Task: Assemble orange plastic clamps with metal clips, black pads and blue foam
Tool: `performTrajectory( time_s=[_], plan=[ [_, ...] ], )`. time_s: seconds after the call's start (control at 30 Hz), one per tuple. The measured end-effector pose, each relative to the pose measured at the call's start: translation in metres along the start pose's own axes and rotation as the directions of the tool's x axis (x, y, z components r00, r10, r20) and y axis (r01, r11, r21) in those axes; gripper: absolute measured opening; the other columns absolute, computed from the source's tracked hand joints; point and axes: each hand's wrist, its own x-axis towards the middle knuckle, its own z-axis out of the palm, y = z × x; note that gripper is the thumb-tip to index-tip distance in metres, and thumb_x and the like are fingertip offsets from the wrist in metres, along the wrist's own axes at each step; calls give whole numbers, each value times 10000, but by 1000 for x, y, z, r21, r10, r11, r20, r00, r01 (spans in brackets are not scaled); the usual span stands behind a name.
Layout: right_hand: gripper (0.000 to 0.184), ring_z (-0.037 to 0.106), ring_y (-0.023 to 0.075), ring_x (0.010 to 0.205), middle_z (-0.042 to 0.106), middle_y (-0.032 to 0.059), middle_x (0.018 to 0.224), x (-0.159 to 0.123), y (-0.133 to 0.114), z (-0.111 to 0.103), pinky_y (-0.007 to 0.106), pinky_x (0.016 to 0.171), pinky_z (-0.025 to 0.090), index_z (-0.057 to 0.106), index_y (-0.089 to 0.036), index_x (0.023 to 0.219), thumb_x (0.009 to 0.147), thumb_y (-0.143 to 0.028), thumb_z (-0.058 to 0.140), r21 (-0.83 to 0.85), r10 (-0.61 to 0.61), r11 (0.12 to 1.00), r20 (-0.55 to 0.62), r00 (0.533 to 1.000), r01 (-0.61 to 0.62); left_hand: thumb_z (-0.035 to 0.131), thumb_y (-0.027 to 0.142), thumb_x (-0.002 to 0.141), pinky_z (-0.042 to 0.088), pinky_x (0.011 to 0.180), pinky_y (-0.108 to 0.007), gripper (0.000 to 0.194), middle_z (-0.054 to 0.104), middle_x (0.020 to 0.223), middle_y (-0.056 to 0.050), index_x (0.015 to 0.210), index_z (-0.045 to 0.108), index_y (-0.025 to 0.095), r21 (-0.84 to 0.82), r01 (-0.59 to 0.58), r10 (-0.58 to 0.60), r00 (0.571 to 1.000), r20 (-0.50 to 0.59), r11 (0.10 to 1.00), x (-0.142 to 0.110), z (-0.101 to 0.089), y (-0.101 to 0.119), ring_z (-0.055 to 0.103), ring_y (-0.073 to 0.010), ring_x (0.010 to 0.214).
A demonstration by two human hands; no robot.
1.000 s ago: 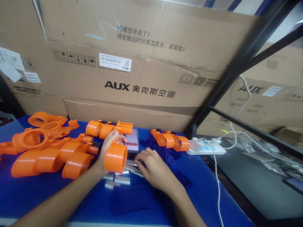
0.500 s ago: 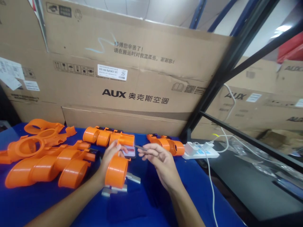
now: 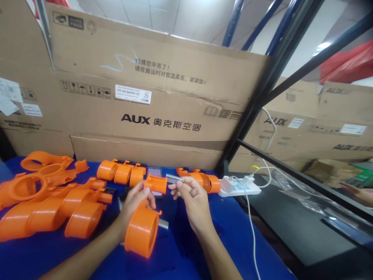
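My left hand (image 3: 136, 204) grips an orange plastic tape dispenser (image 3: 142, 229) by its narrow part, with the wide ring hanging below and the open-ended head pointing right. Between the thumb and fingers of my right hand (image 3: 189, 194) is a toothed metal blade (image 3: 174, 179). Its free end is right by the dispenser's head; whether they touch I cannot tell. Behind the ring a flat metal piece (image 3: 163, 224) lies on the blue table, partly hidden. A phone (image 3: 154, 172) lies behind the dispenser's head, mostly covered.
Several orange dispensers lie left (image 3: 52, 210); more stand behind (image 3: 122, 173) and at right (image 3: 201, 181). A white power strip (image 3: 240, 189) with a cable is at the table's right edge. Cardboard boxes (image 3: 160, 105) and a black rack post (image 3: 247, 116) stand behind. Another person's hand (image 3: 359, 193) shows far right.
The dispenser's head has swung toward the right, and its ring sits lower in view. My right hand has turned the blade flatter and brought it close to the head.
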Motion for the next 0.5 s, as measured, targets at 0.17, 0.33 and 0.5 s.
performTrajectory(
  time_s=[0.17,0.33,0.5],
  plan=[
    [252,672,165,677,786,60,821,-1,-1,-1,278,634,521,605,-208,941,885,-401,756,-29,-30,999,-27,999,29,723,603,818,417,465,-212,449,660,573,1,729,572,190,-2,-3,2,999,-39,1000,-4,5,6,547,-112,446],
    [256,661,171,675,787,71,834,-1,-1,0,287,636,510,612,-205,923,886,-418,750,-102,-22,995,2,1000,22,711,602,827,416,481,-218,452,656,566,-6,706,598,182,2,0,0,1000,-28,1000,-5,5,8,540,-113,456],
    [254,676,185,700,777,62,798,-3,-1,-2,284,653,493,615,-205,914,921,-445,698,-250,-63,965,51,997,74,674,607,852,399,479,-225,502,615,524,-16,616,604,169,68,1,1,1000,-27,998,-3,1,8,510,-113,451]
  ],
)
